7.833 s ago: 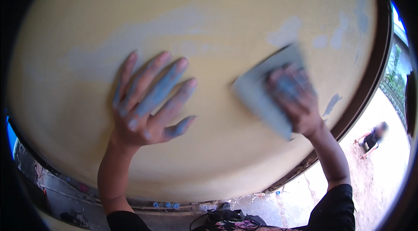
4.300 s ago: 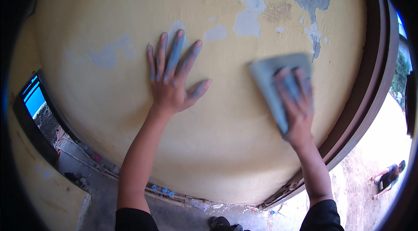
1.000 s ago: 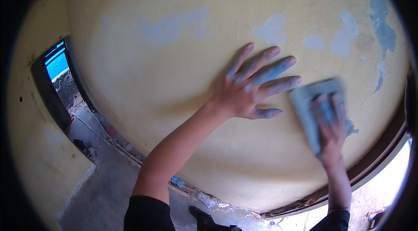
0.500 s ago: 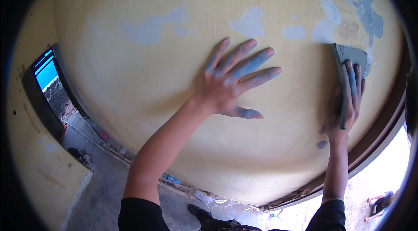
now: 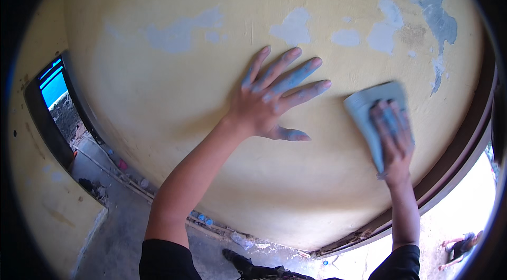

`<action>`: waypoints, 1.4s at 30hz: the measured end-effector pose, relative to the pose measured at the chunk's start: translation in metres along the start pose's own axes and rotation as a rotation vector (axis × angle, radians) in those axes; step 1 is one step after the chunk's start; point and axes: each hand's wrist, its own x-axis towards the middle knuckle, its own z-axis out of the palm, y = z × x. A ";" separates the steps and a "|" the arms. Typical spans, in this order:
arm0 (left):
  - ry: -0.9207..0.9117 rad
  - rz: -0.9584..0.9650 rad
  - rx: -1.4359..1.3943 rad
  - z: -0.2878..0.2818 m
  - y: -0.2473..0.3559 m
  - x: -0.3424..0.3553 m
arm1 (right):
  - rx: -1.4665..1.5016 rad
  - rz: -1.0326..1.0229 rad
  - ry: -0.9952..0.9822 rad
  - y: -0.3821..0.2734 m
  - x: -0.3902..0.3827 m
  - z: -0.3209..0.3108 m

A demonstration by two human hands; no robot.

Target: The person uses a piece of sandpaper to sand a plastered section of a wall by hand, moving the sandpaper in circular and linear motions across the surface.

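My left hand lies flat on the yellowish wall with its fingers spread and bluish-grey dust on them. It holds nothing. To the right, my right hand has a folded grey-green sheet of sandpaper under its fingers, against the wall. The hand is slightly blurred, and its dusty fingers are pressed over the sheet. Above the hands are pale grey filler patches, among them a rounded patch and a small oval patch. A darker grey patch is at the upper right.
A dark-framed opening stands at the left. A brown frame edge curves along the wall's right side. Pipes and litter lie along the wall's foot on the grey floor. Another person is outside at the lower right.
My right hand has moved left and down across the wall with the sandpaper, which is now tilted and shows more of its face. My left hand stays on the same spot of wall.
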 end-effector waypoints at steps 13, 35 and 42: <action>0.021 0.035 0.037 0.009 -0.001 -0.001 | 0.022 0.198 0.131 -0.008 0.002 0.005; 0.037 0.029 -0.052 0.009 -0.014 0.031 | 0.038 0.228 0.097 -0.003 0.024 0.015; -0.076 -0.026 -0.072 0.004 -0.045 -0.009 | -0.063 0.345 0.182 -0.025 0.033 0.031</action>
